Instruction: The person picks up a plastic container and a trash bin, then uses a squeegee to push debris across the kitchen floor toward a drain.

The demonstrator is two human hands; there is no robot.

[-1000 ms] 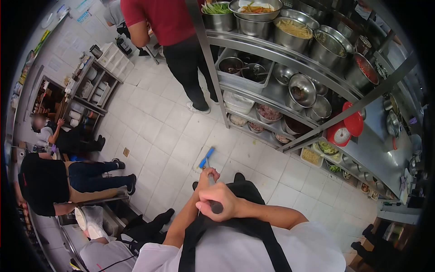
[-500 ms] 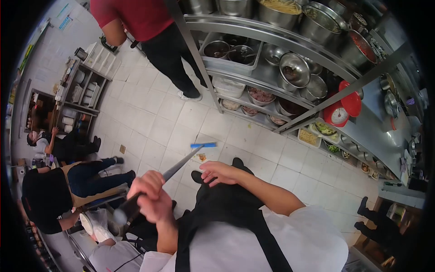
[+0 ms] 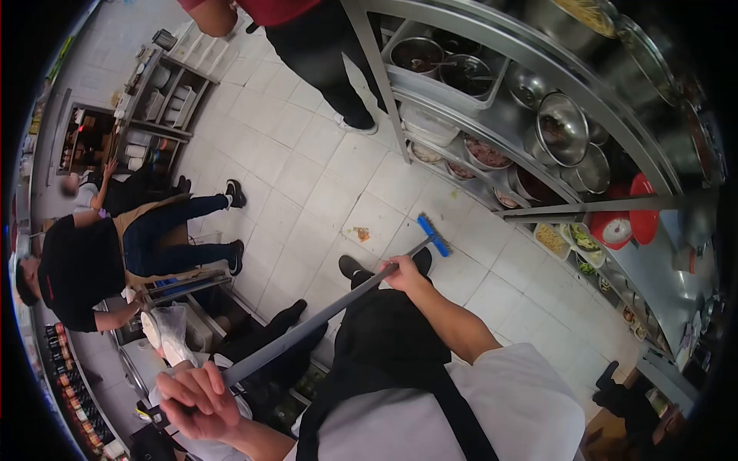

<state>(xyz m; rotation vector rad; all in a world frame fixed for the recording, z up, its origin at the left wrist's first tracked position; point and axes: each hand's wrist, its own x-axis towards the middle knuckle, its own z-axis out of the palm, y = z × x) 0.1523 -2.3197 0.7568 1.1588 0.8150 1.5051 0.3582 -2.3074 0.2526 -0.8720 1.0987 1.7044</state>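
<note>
A long grey broom handle runs slantwise in front of my body. Its upper end is in my left hand, whose fingers are wrapped round it at the lower left. Farther down, my right hand grips the handle near my shoes. The blue broom head with dark bristles rests on the tiled floor beyond my right shoe. An orange-brown food scrap lies on the tiles to the left of the broom head.
Metal shelves with bowls and food stand at the upper right, beside a red scale. A person in a red shirt stands at the top. Other people are at the left, and another is at the lower right.
My right hand has closed on the handle. The broom head has moved right, away from the food scrap, and my left hand has moved down and left with the handle's upper end.
</note>
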